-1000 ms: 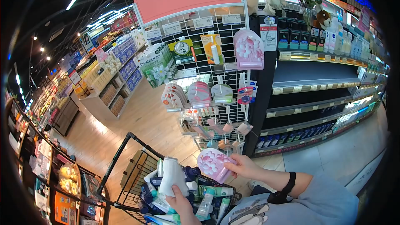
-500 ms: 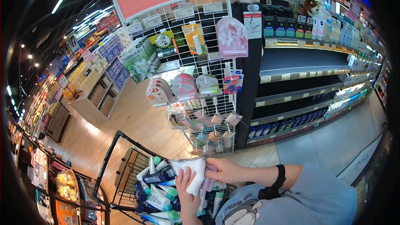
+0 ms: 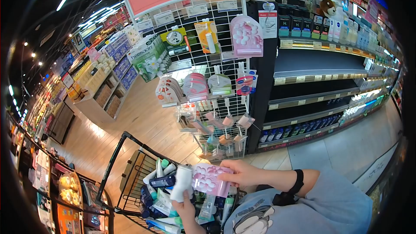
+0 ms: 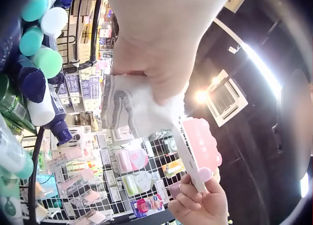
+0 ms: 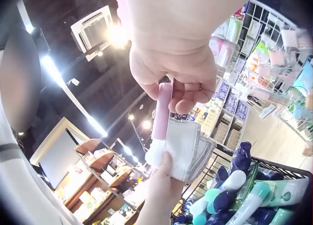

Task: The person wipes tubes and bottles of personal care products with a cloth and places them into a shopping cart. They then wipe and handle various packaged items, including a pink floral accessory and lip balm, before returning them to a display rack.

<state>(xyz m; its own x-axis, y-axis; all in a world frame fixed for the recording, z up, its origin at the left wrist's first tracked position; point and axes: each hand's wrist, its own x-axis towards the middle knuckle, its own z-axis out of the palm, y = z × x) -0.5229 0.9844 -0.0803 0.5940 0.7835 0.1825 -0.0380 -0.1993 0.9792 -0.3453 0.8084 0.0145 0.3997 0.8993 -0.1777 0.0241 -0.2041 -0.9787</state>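
Observation:
My right hand pinches a pink carded pack with a puffy flower print by its right side, thumb on the front. A pink lip-balm-like tube runs along the pack's edge in the right wrist view. In my left hand I grip a folded white cloth, which has grey stripes along one border in the left wrist view. The cloth meets the pack's left edge. Both are held above a shopping cart loaded with several tubes and bottles with green, white and navy caps.
Ahead stands a white wire rack hung with lip balm packs, a similar pink pack among them. Right of it is a black shelf unit with bottles and boxes. Another goods display lies at lower left, beside the cart.
Half a second ago the cloth lay spread over the pack's front; now it has moved to the pack's left edge, baring the print. A second ago the two were apart. The view has shifted slightly.

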